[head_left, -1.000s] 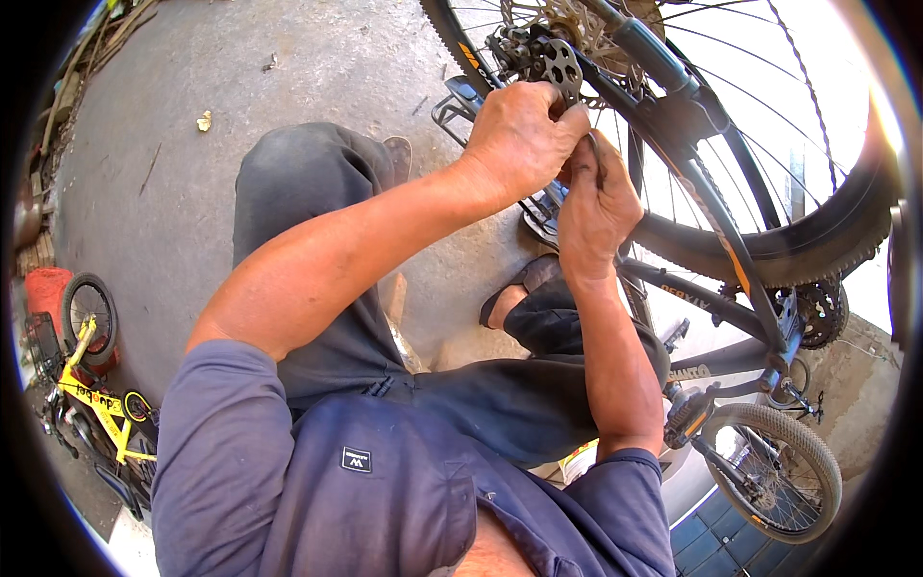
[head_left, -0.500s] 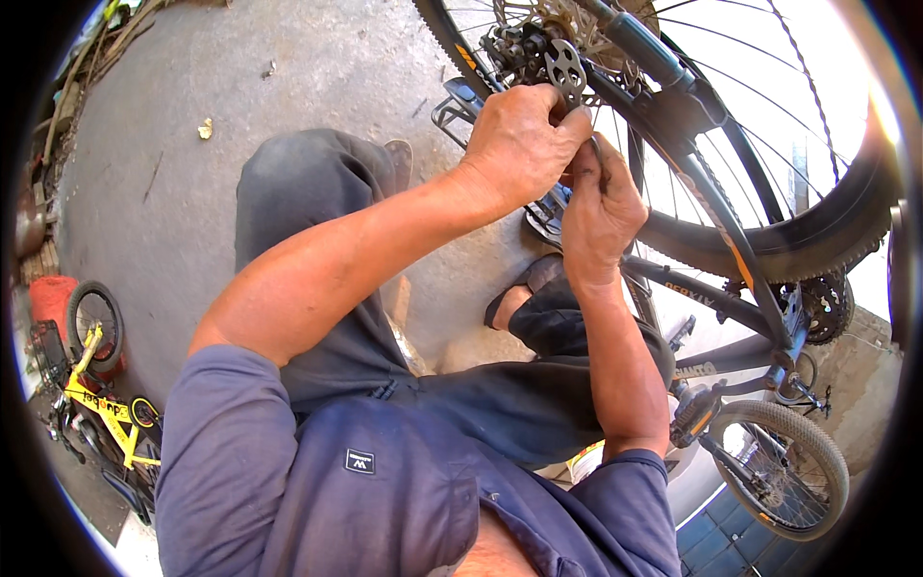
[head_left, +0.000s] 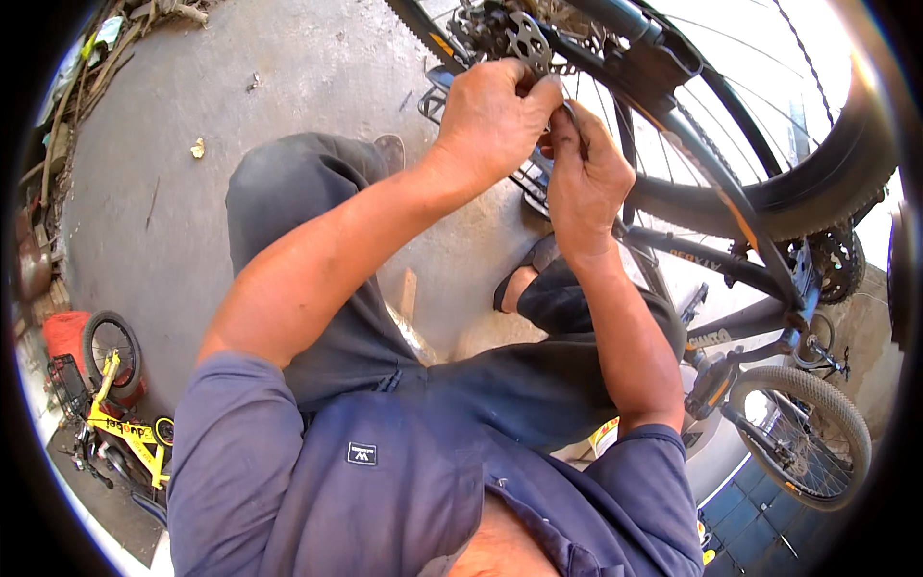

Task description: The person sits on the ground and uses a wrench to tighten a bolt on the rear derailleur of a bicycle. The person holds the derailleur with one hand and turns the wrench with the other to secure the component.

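My left hand [head_left: 488,113] is closed, thumb and fingers pinching a flat grey metal wrench [head_left: 528,40] with several cut-outs. The tool's upper end stands out beyond the fingertips. Right up against it, my right hand [head_left: 590,183] is pinched, its fingertips meeting at the left thumb. A small dark thing shows between those fingertips, but its kind is hidden. Both hands are in front of a dark bicycle [head_left: 740,216] that lies tilted, its wheel hub and gear parts [head_left: 478,31] just beyond the wrench.
The bicycle's large tyre [head_left: 808,197] curves along the upper right. A smaller wheel [head_left: 803,438] is at lower right, over blue tiles [head_left: 740,529]. A yellow bicycle [head_left: 125,433] stands at left beside a red container [head_left: 65,335]. Sticks [head_left: 96,82] lie along the upper-left edge of the concrete floor [head_left: 154,260].
In the view, both hands and the wrench have shifted a little up and left, and the bicycle and floor things have shifted too. The grip looks the same.
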Demonstrator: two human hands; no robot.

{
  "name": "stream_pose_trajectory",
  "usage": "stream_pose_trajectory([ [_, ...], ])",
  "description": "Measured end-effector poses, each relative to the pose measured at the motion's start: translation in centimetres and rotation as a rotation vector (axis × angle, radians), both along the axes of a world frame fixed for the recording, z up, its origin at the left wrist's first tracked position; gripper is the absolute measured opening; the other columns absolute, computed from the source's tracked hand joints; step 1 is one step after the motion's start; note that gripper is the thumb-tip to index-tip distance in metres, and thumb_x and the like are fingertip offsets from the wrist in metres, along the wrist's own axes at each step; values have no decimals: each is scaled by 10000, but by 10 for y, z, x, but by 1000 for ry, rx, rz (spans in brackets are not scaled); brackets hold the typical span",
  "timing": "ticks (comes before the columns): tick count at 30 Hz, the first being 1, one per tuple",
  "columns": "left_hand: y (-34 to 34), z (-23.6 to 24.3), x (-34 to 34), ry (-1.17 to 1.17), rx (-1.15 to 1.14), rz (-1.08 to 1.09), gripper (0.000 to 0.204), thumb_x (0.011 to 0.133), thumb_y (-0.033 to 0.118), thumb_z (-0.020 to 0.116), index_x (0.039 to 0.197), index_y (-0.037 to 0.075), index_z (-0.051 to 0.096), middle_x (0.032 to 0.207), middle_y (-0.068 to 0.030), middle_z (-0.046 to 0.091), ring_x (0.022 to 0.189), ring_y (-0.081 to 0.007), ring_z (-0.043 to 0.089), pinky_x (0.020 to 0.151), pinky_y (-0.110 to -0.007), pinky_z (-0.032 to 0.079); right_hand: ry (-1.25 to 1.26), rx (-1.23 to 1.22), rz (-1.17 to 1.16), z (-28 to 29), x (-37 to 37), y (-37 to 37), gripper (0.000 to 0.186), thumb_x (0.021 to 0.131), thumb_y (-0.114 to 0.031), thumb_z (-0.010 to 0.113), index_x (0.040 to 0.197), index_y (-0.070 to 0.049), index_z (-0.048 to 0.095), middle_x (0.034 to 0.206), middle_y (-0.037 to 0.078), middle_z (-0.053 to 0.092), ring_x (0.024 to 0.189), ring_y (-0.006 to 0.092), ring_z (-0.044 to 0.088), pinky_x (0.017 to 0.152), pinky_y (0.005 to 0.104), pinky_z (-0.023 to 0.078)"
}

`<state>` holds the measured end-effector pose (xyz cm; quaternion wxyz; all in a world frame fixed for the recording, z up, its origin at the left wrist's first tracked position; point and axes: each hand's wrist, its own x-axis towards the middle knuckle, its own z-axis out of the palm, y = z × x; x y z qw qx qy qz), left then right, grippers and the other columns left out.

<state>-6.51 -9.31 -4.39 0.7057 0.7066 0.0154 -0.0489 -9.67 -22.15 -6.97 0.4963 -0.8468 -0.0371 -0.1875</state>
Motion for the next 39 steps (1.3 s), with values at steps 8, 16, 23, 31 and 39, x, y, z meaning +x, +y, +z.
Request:
stream_pose_trajectory([
  [8, 1, 2, -4, 44, -1, -23, 356, 930, 272, 619, 883, -76, 681, 735, -130, 698, 666, -184, 694, 633, -322, 575, 35, -33, -9, 0, -5, -4, 210, 971, -8, 610, 1164, 50, 667, 921, 64, 705, 775, 87, 662, 704, 242, 564],
  [16, -4, 2, -3, 53, 54, -13, 382, 944, 298, 622, 835, -66, 667, 698, -146, 687, 640, -207, 681, 631, -337, 539, 46, 110, -2, 0, -7, -3, 186, 898, 37, 652, 1083, 36, 675, 877, 155, 690, 695, 164, 653, 658, 280, 527],
  [23, -4, 0, -3, 72, 54, -5, 373, 939, 294, 606, 829, -57, 669, 702, -155, 689, 623, -226, 674, 621, -348, 529, 38, 59, 17, 5, -9, -2, 171, 909, 23, 663, 1079, 36, 664, 887, 139, 688, 690, 155, 632, 647, 270, 518],
  [31, -4, 1, -3, 110, 11, 20, 335, 942, 269, 629, 887, -57, 680, 739, -147, 691, 614, -198, 657, 594, -342, 536, 24, 107, 30, 1, -6, 0, 184, 886, 29, 674, 1069, 38, 664, 864, 149, 673, 696, 207, 639, 658, 292, 512],
  [39, -4, -6, 0, 104, 18, 3, 332, 956, 264, 638, 873, -57, 668, 720, -106, 677, 606, -142, 626, 565, -314, 534, 47, 100, 32, 3, -5, -1, 175, 889, 20, 663, 1064, 24, 676, 836, 142, 667, 695, 224, 646, 649, 305, 508],
])
